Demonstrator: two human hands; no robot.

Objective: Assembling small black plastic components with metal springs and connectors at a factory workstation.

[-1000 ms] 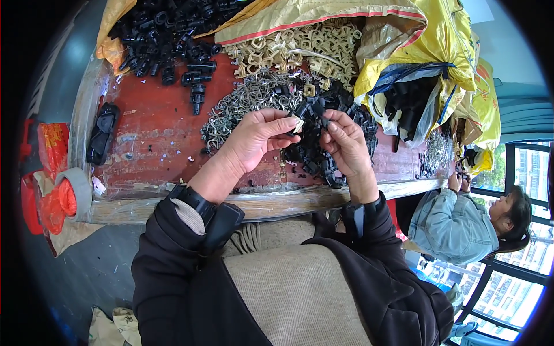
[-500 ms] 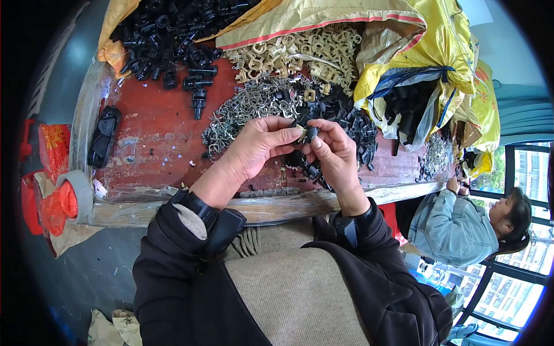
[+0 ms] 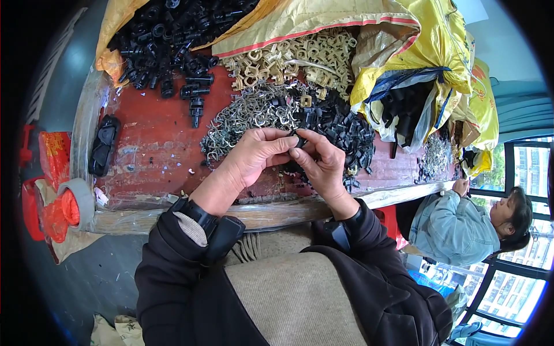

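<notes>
At the left end of the red table (image 3: pixel 151 135), a long black case (image 3: pixel 105 145) lies by the edge, probably set there to be out of the working space. Beyond it, black fittings (image 3: pixel 167 52) spill from an orange sack whose mouth lies open, which seems to leave them easy to pick out. Silvery metal clips (image 3: pixel 222 130) are heaped just beyond the left hand (image 3: pixel 257 154), whose thumb and fingers are closed in a pinch. Between both hands' fingertips, over the table's near part, is a small dark part (image 3: pixel 300 142); the fingers cover most of it, so its shape is hard to tell. The right hand (image 3: pixel 324 163) pinches it from the other side, perhaps to steady it. Tan rings (image 3: pixel 323 66) lie behind, and small black pieces (image 3: pixel 356 141) sit right of the clips, each kind roughly grouped, likely for short reaches. Farther right stands a bulging yellow sack (image 3: pixel 447 43).
</notes>
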